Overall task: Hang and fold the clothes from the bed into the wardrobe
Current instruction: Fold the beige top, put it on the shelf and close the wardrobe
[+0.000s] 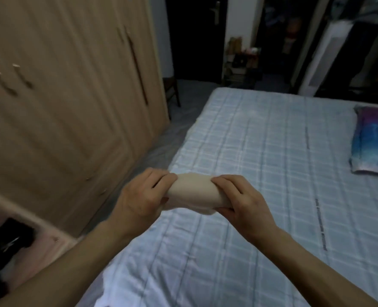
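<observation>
**Cream bundle held between two hands above the bed**

The upper left of the frame is filled by the beige wardrobe [61, 96], its doors closed. At the lower left corner sits a blurred pink shape with something dark in it; what it is cannot be told. Just left of centre, the left hand [142, 197] curls its fingers round one end of a rolled cream garment [194, 193]. The bundle lies roughly level in the air over the near edge of the bed [272, 140], which is covered in a pale blue check. The right hand [241, 201] grips the other end, fingers on top and thumb beneath. At the right edge, a blue-and-purple fabric piece [372, 142] lies flat on the bed.
</observation>
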`<state>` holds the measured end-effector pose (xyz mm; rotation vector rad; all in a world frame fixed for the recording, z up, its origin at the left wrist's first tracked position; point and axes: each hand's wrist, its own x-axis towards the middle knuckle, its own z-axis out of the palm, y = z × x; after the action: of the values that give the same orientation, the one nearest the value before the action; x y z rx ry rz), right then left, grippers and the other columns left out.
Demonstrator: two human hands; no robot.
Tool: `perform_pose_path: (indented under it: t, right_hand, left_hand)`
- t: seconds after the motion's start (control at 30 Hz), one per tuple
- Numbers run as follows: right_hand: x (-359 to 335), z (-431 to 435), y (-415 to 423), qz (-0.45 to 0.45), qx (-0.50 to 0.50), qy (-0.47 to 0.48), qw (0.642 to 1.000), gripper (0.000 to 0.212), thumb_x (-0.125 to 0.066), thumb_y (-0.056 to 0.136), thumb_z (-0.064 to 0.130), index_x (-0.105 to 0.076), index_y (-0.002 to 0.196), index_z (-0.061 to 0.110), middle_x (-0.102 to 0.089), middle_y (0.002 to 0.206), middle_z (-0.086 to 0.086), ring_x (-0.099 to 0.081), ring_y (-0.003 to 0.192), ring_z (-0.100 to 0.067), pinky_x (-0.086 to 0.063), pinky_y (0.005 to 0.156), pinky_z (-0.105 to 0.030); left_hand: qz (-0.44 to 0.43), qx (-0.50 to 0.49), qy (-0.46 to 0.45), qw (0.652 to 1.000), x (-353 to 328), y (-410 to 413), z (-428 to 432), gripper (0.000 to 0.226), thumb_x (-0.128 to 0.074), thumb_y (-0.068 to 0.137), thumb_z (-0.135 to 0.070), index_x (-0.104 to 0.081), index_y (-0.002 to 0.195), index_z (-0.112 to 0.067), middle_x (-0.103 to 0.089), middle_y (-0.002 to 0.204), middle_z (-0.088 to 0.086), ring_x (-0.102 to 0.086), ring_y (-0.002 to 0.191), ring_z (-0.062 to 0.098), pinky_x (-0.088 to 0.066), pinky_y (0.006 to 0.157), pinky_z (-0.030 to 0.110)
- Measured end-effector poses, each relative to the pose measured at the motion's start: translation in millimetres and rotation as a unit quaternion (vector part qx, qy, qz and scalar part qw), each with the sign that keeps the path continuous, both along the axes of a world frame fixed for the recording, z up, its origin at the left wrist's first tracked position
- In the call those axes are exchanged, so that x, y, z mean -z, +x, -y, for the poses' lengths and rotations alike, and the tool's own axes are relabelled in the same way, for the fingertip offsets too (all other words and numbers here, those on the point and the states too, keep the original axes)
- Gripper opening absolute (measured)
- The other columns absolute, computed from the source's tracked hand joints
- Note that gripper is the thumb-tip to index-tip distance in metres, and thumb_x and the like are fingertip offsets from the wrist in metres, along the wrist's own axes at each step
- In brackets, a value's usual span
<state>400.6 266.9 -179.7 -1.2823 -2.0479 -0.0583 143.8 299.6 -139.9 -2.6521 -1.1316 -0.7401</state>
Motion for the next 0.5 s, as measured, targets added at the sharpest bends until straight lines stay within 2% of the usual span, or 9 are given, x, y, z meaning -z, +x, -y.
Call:
perform_pose_path:
  t: [0.13,0.2,0.33,0.5]
  right_hand:
    - [-45.6,12.6,-50.1,-0.018,-0.076,-0.004,0.997,0.05,-0.074,0.081,0.038,-0.062,0.12,0.01,-0.063,0.115,-0.006,-0.061,0.099,-0.022,-0.055,0.076,-0.035]
    - [-65.9,12.2,-76.5,-0.026,-0.103,0.005,0.994,0.051,-0.07,0.082,0.044,-0.061,0.12,0.012,-0.063,0.114,-0.004,-0.061,0.096,-0.019,-0.054,0.075,-0.032]
    - [-101.8,8.5,-136.1,-0.015,-0.158,0.048,0.986,0.053,-0.074,0.077,0.038,-0.061,0.121,0.012,-0.062,0.114,-0.004,-0.061,0.097,-0.019,-0.055,0.076,-0.032]
    - [-140.4,9.3,-242.2,-0.019,-0.253,0.1,0.962,0.049,-0.078,0.072,0.028,-0.063,0.116,0.012,-0.061,0.111,-0.004,-0.06,0.096,-0.022,-0.054,0.076,-0.035]
  left_hand:
    - [-0.005,-0.064,-0.006,0.998,-59.4,-47.8,43.6,0.036,-0.054,0.081,-0.018,-0.067,0.113,-0.01,-0.066,0.107,0.007,-0.061,0.094,0.026,-0.05,0.074,0.035]
    - [-0.013,-0.096,0.006,0.995,-84.2,-72.1,59.2,0.036,-0.053,0.082,-0.021,-0.066,0.114,-0.012,-0.065,0.108,0.006,-0.06,0.094,0.025,-0.051,0.073,0.036]
    - [-0.022,-0.16,0.029,0.986,-117.5,-131.4,91.3,0.036,-0.055,0.082,-0.021,-0.063,0.116,-0.015,-0.063,0.11,0.002,-0.059,0.096,0.024,-0.052,0.071,0.038]
    - [-0.01,-0.256,0.072,0.964,-140.3,-222.8,145.7,0.038,-0.073,0.075,-0.018,-0.062,0.111,-0.015,-0.06,0.105,0.002,-0.054,0.093,0.021,-0.047,0.071,0.032]
